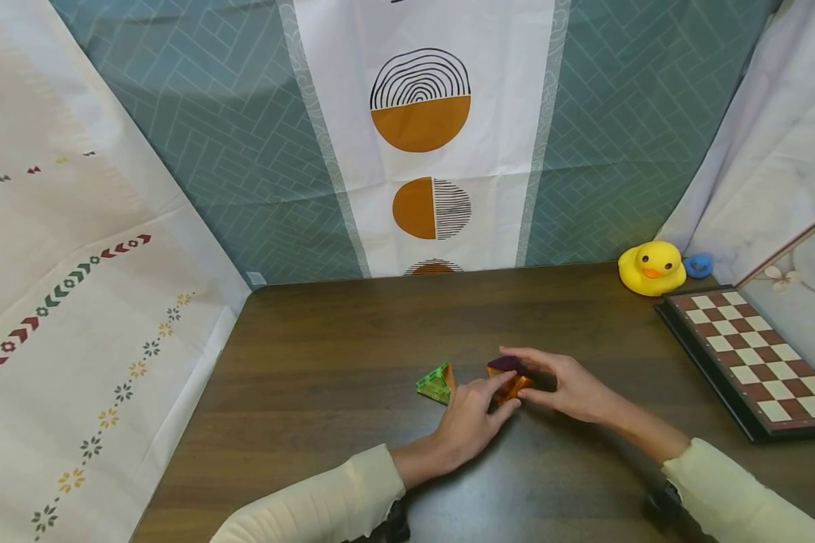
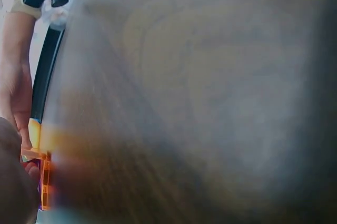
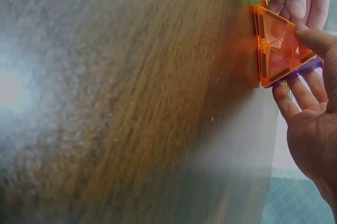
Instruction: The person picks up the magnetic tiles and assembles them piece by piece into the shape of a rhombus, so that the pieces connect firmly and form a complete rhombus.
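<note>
Translucent magnetic tiles are joined into a small shape between the two hands on the wooden table. A triangular orange tile (image 3: 276, 50) forms its side, and a purple tile (image 1: 507, 363) edges its far top. My right hand (image 1: 573, 386) holds this shape, its thumb on the orange face and its fingers round the purple side. Coming from the left, my left hand (image 1: 474, 422) has its index finger and thumb on the near left part of the same shape. Beside that hand stands a small pyramid of green tiles (image 1: 436, 383) with an orange side.
A chessboard (image 1: 754, 354) lies along the table's right side. Behind it, a yellow rubber duck (image 1: 652, 268) sits next to a small blue object (image 1: 698, 265). Patterned cloths hang at the back (image 1: 244, 113) and both sides of the table (image 1: 299, 339).
</note>
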Motion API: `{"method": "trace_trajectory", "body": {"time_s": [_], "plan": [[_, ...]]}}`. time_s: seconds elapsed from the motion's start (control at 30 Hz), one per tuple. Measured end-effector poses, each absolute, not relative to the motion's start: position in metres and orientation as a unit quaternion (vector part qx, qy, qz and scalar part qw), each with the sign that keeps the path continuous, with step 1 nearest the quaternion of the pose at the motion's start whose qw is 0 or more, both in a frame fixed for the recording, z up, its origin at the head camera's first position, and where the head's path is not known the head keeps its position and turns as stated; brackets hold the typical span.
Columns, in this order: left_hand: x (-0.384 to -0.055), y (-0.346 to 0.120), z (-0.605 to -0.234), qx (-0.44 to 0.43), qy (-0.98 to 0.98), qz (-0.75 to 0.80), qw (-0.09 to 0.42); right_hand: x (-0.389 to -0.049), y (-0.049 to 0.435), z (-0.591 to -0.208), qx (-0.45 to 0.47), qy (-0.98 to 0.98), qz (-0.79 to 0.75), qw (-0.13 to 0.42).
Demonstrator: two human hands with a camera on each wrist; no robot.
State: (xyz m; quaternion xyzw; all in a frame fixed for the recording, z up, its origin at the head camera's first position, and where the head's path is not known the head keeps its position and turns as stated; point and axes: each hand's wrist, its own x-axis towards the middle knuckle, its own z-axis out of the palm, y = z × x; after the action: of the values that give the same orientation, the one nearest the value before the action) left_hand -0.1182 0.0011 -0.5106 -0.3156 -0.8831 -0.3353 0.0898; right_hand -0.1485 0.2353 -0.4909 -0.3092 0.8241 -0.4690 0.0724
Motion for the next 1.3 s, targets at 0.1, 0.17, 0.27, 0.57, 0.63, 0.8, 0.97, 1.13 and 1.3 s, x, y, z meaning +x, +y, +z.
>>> {"method": "trace_trajectory", "body": {"time_s": [0.1, 0.17, 0.27, 0.57, 0.63, 0.8, 0.97, 1.13, 1.3], "plan": [[-0.1213, 0.0032, -0.5119, -0.316, -0.883, -0.335, 0.094, -0.1485, 0.2342, -0.4915, -0.308, 0.819, -0.48, 0.071], [-0.1228, 0.0048, -0.5124, -0.317, -0.882, -0.335, 0.097, -0.1484, 0.2336, -0.4922, -0.304, 0.819, -0.483, 0.067], [-0.1242, 0.0064, -0.5129, -0.316, -0.883, -0.331, 0.102, -0.1482, 0.2329, -0.4932, -0.3, 0.821, -0.482, 0.059], [-0.1261, 0.008, -0.5144, -0.314, -0.886, -0.319, 0.125, -0.1449, 0.2292, -0.4927, -0.293, 0.826, -0.48, 0.037], [-0.1264, 0.0079, -0.515, -0.313, -0.885, -0.322, 0.122, -0.1441, 0.2281, -0.4924, -0.294, 0.828, -0.477, 0.031], [-0.127, 0.0074, -0.5149, -0.311, -0.884, -0.332, 0.111, -0.1434, 0.2263, -0.4934, -0.297, 0.831, -0.47, 0.019], [-0.1269, 0.0065, -0.5133, -0.306, -0.886, -0.336, 0.097, -0.1431, 0.2259, -0.4963, -0.309, 0.83, -0.465, -0.004], [-0.1276, 0.0068, -0.5128, -0.305, -0.886, -0.338, 0.088, -0.1417, 0.2257, -0.4959, -0.306, 0.829, -0.467, -0.007], [-0.1284, 0.0068, -0.513, -0.309, -0.885, -0.338, 0.084, -0.1412, 0.2256, -0.4958, -0.308, 0.83, -0.464, -0.013]]}}
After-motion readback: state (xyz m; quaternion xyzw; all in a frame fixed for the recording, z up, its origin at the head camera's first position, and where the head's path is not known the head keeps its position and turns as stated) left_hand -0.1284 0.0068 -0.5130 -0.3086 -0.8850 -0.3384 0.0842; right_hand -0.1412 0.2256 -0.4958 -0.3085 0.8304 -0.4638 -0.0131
